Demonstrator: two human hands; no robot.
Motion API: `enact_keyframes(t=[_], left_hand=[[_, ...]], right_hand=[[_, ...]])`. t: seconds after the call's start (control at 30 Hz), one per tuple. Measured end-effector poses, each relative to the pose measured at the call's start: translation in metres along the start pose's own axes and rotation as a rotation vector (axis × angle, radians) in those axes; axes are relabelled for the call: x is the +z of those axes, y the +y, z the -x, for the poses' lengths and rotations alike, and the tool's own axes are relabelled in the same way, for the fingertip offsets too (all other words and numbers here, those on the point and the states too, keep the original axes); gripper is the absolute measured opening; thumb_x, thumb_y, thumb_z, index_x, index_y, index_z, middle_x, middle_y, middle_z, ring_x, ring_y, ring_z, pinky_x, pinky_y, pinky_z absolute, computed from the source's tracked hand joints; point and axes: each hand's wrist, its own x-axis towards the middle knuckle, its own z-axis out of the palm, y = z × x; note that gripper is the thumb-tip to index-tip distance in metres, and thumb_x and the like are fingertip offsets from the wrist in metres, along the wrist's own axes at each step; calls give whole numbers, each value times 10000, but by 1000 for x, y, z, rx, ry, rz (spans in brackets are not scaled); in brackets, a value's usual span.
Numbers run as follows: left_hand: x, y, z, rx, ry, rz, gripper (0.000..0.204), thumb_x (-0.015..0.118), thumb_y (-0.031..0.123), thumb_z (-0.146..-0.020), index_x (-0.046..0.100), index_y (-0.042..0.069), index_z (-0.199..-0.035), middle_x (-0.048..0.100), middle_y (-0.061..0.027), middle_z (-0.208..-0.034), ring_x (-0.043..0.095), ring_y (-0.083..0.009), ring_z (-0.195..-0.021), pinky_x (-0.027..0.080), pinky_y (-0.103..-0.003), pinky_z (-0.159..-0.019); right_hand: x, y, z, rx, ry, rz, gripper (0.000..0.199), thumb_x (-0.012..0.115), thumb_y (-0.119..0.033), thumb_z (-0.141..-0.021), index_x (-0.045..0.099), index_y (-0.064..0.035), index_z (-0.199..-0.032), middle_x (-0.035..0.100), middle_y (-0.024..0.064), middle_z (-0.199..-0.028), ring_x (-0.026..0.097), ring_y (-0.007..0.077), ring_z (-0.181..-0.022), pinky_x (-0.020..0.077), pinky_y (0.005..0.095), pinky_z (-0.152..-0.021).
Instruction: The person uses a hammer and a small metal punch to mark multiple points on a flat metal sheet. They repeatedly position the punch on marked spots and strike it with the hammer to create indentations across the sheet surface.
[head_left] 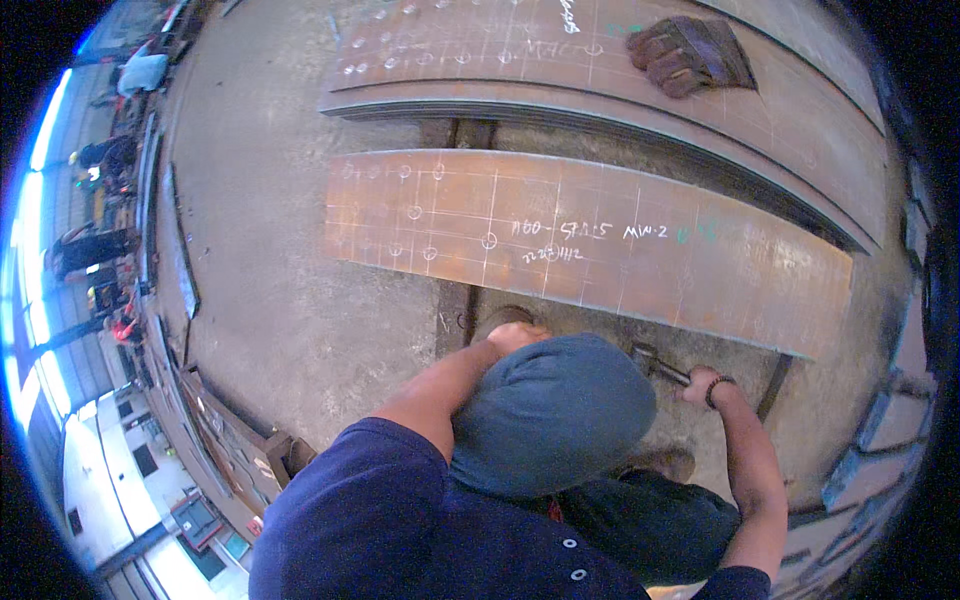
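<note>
My right hand (704,386) is closed around the handle of a hammer (669,372), its head held low above the floor on the right of my bent knee. My left hand (516,336) looks closed beside the knee, which partly hides its fingers; what it holds, if anything, I cannot make out. In front of both hands lies a long rusty steel plate (680,265), raised off the floor on supports. White chalk lines, small circles and writing cover its face. Neither hand touches this plate.
Beyond it lies a stack of wider steel plates (470,75), with a dark work glove (690,55) on top. Metal pieces (890,420) line the right side. Long steel parts (215,440) lie at left, where several people (95,250) are in the distance.
</note>
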Motion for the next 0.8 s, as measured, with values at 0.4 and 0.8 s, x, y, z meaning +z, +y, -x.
enact_keyframes(t=[0.4, 0.8], left_hand=[[18, 6, 43, -25, 382, -487, 326, 622, 165, -850, 612, 67, -1160, 639, -145, -1138, 600, -323, -1091, 482, -428, -958], [-163, 247, -59, 185, 591, -561, 261, 660, 235, -881, 664, 26, -1038, 648, -183, -933, 656, -335, -861, 530, -391, -750]], right_hand=[[3, 9, -36, -230, -403, -393, 561, 595, -613, -843, 486, -101, -638, 417, 19, -500, 478, 188, -407, 401, 359, -411], [50, 18, -2, -324, -30, -478, 597, 587, -593, -832, 624, 1, -793, 618, 135, -648, 611, 271, -510, 511, 437, -531]])
